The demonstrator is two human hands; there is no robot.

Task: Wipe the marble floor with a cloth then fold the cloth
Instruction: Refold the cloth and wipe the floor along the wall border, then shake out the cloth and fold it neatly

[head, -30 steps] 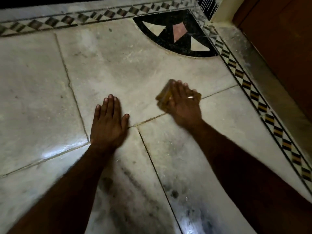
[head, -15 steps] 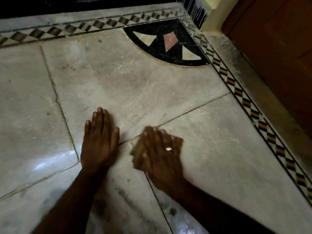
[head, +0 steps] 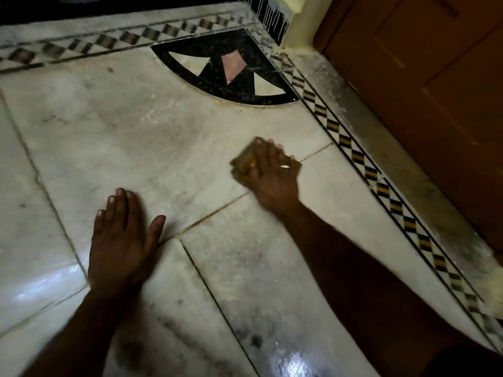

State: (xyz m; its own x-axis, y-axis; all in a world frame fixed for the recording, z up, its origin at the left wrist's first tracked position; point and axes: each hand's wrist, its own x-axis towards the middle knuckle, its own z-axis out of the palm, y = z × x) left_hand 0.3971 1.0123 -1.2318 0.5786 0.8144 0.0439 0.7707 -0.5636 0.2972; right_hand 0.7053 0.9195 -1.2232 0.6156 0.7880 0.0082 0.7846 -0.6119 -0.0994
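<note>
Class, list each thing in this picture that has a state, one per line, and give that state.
Folded yellow cloth: pressed flat on the floor under the right hand.
Right hand: palm down on the cloth.
Left hand: flat on the floor, empty.
White marble floor: smudged, dark marks near the person.
Brown wooden door: shut.

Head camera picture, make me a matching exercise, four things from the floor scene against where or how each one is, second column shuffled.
Things:
1. left hand
2. right hand
3. cloth
4. black fan-shaped inlay

Places or states:
A. set into the floor's far corner, by the patterned border
B. bunched and yellowish, pinned under a hand
C. flat on the marble, holding nothing
D. pressing down on the cloth, a ring on one finger

Pairs: 1-C, 2-D, 3-B, 4-A
</note>
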